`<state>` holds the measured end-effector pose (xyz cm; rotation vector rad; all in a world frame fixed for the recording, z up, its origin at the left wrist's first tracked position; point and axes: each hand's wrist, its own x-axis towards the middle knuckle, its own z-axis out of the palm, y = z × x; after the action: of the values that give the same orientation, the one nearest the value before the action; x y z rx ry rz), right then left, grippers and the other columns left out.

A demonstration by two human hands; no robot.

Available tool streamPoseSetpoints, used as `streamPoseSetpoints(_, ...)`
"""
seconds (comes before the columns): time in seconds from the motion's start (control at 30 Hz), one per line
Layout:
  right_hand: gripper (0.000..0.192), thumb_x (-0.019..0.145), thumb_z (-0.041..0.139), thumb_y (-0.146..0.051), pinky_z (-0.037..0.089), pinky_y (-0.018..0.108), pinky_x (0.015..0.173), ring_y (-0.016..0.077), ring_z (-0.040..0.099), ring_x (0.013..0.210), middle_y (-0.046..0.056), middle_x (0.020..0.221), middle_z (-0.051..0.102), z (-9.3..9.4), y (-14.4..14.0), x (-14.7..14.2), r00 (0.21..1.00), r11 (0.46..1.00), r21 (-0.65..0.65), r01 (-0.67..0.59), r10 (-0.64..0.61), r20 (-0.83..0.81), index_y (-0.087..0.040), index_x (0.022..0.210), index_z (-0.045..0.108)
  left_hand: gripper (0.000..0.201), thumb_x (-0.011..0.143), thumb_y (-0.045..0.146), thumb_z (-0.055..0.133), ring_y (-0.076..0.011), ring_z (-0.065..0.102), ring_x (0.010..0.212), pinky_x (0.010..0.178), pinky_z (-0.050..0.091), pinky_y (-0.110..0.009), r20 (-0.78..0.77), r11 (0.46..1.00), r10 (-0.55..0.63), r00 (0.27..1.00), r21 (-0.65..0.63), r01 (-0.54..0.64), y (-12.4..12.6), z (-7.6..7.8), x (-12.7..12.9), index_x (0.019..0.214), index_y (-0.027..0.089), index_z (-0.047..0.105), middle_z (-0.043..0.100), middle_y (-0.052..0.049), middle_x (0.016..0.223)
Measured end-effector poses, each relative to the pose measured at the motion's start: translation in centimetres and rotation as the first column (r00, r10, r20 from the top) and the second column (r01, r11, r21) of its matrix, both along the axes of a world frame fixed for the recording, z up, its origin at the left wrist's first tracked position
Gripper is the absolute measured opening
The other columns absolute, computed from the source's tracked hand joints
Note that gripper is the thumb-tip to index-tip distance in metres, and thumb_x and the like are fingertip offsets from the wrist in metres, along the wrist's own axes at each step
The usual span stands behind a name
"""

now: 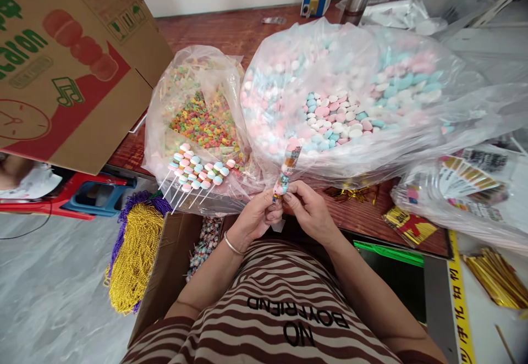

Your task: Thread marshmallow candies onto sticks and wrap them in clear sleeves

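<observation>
A narrow clear printed wrapper [291, 160] with pink and blue candy inside stands upright in front of my body. My left hand [259, 215] is closed around its lower end. The thumb and fingers of my right hand [310, 209] are pinched at the same end, from the right. Just beyond lies a big clear bag of pink, white and blue candies [334, 114]. Left of it is a clear bag of colourful ring-shaped candies [202, 122]. On that bag's near edge rest several candy skewers [198, 171] with white sticks.
A cardboard carton [82, 72] stands at the left. Below the table edge, an open box [165, 254] holds wrapped candy [205, 243]. Yellow bead strands [136, 254] hang beside it. Printed wrappers [470, 174] and gold twist ties [412, 224] lie at the right.
</observation>
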<state>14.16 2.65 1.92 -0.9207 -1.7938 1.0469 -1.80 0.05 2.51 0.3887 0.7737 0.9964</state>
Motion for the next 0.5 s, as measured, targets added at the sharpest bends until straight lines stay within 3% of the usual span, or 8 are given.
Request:
streamPoseSetpoints(0.13,0.014,0.097,0.062,-0.035,0.050,0.033,0.080,0.0195,0.063,0.088,0.004,0.095,0.066,0.0,-0.4,-0.3,0.996,0.985,-0.168,-0.030,0.016,-0.083,-0.022,0.102,0.066,0.037,0.075,0.039,0.082,-0.0022,0.025,0.048,0.042,0.016,-0.014,-0.019,0.999,0.046,0.999,0.006,-0.046,0.2,-0.5,0.2,0.081,0.015,0.055,0.035,0.008,0.063)
streamPoseSetpoints(0.3,0.019,0.091,0.069,-0.041,0.053,0.032,0.072,0.0184,0.064,0.077,0.003,0.086,0.069,-0.2,-0.9,-1.3,0.970,0.938,-0.337,0.080,-0.151,-0.189,-0.022,0.092,0.069,0.042,0.079,0.052,0.077,-0.0033,0.026,0.048,0.044,0.017,-0.016,-0.192,0.987,0.129,0.973,0.117,-0.108,0.1,-0.5,1.1,0.086,0.016,0.057,0.036,0.008,0.061)
streamPoseSetpoints(0.5,0.030,0.085,0.075,-0.048,0.050,0.028,0.058,0.0141,0.059,0.058,-0.003,0.065,0.062,-0.6,-1.1,-2.0,0.915,0.839,-0.543,-0.025,-0.199,-0.350,-0.022,0.081,0.062,0.045,0.084,0.060,0.070,-0.0063,0.031,0.053,0.047,0.024,-0.019,-0.396,0.964,0.206,0.895,0.237,-0.117,0.0,-1.3,1.3,0.081,0.018,0.057,0.039,0.006,0.062)
